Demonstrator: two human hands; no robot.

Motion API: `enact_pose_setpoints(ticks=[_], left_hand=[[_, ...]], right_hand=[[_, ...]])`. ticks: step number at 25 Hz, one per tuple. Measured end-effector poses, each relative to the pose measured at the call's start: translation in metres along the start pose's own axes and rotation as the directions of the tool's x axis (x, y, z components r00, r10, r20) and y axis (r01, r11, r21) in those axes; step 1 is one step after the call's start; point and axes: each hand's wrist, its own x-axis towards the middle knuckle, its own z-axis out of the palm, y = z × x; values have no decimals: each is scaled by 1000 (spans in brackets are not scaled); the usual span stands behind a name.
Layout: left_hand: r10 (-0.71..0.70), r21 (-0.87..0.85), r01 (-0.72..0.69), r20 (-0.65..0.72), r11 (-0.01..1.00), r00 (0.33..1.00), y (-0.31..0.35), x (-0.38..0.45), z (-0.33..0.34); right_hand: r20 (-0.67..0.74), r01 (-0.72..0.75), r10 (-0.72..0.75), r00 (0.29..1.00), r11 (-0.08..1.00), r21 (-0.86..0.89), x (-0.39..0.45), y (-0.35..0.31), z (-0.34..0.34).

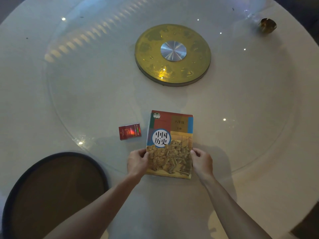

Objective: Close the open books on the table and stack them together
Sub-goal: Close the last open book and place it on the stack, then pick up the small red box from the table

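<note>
Round white desk point(241, 152), glass turntable over it, gold hub point(172, 55) at centre. Dark round stool point(57, 192) off near-left edge. History textbook point(170, 144), closed, tops a thick stack near the near edge, long axis running away from the person. Left hand point(138, 163) and right hand point(202, 162) flank its near corners, fingers point(194, 152) pinching the edges. Red cigarette pack point(129, 131) just left.

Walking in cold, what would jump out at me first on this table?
Likely the colourful closed book at the near middle, gripped at its side edges by the left hand and right hand. Beyond it sits a big gold disc with a silver hub at the table's centre. A small red box lies just left of the book.
</note>
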Motion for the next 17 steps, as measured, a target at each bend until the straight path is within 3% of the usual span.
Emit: enact_pose_setpoints(ticks=[8,12,14,17], left_hand=[[38,8,-38,50,999,998,1,7,-12],[132,56,-123,-202,991,970,23,36,-40],[67,-17,-76,-304,997,950,31,58,-55],[-84,17,92,-266,996,960,28,84,-72]], right_hand=[[-26,64,-67,997,992,-111,-6,-7,0],[-185,251,-274,944,958,-137,-6,-62,10],[-92,410,-415,905,909,-69,-6,-100,28],[280,528,-501,819,849,-27,-8,-145,67]])
